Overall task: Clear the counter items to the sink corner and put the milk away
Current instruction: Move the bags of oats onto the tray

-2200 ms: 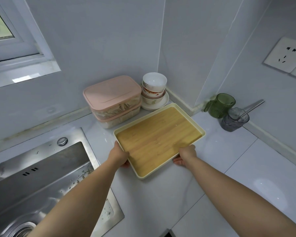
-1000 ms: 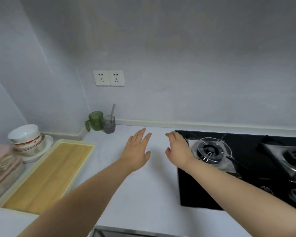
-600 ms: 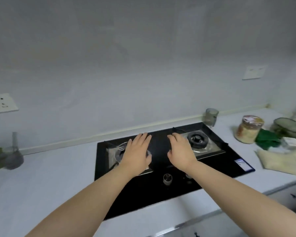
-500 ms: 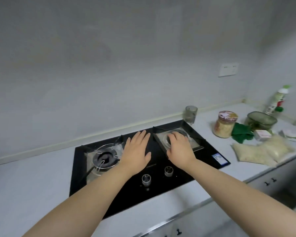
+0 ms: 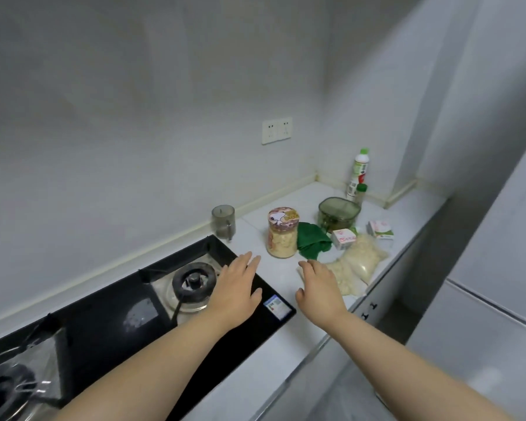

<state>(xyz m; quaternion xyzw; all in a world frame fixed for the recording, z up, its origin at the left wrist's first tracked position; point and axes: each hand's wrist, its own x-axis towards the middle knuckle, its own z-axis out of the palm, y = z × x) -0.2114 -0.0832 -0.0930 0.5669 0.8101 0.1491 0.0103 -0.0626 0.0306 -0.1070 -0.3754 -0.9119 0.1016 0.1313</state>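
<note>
Both arms reach forward over the white counter. My left hand (image 5: 236, 291) hovers open above the stove's right edge. My right hand (image 5: 319, 287) is open too, palm down, just short of a clear bag of pale food (image 5: 357, 264). Beyond them stand a cartoon-lidded jar (image 5: 282, 232), a green cloth (image 5: 312, 240), a green glass bowl (image 5: 338, 213), two small white cartons (image 5: 343, 237) (image 5: 380, 229) and a tall white bottle with a green cap (image 5: 359, 174). Which item is the milk I cannot tell.
A black gas stove (image 5: 128, 311) fills the left of the counter. A smoky glass cup (image 5: 223, 221) stands by the wall behind it. The counter ends in a corner at the far right. White cabinet fronts (image 5: 483, 329) rise at the right, and a wall socket (image 5: 276, 130) sits above.
I let go of the wooden tray by the sink and my view swung right, past the stove. Both empty hands now reach toward the group of items at the right end.
</note>
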